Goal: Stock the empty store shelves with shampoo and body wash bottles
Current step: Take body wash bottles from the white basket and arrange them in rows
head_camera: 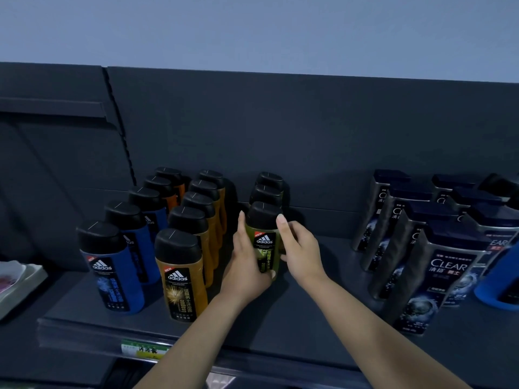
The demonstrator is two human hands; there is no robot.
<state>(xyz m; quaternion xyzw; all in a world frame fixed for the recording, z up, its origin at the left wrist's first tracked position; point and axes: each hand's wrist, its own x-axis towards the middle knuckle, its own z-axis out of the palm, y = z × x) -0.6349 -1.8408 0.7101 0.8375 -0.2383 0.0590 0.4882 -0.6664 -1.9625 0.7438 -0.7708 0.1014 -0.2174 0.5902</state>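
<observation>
Both hands are on the green bottle. The left hand wraps its left side, forefinger stretched straight up toward the cap, thumb hooked across the lower front of the label. In from the other side comes the right hand, thumb raised against the cap's shoulder, the other fingers curled round the bottle's right flank. That's a narrow grip from each, with the bottle clamped between them, upright, label facing out.

It sits over the shelf at the front of a short row. 2 more green ones stand directly behind it, mostly caps showing. Whether its base touches the shelf I can't tell; the left hand covers that corner.

It's translucent olive-green plastic with rounded shoulders, a glossy black domed cap and a dark label with a white logo. Just left is a row of 5 orange bottles, same shape, amber and see-through. Further left are 3 blue bottles, with 2 more orange at the back. Well off right stand grey bottles, angular, with flat navy caps. The shelf is dark and matte, with a green-yellow tag on its front edge.
</observation>
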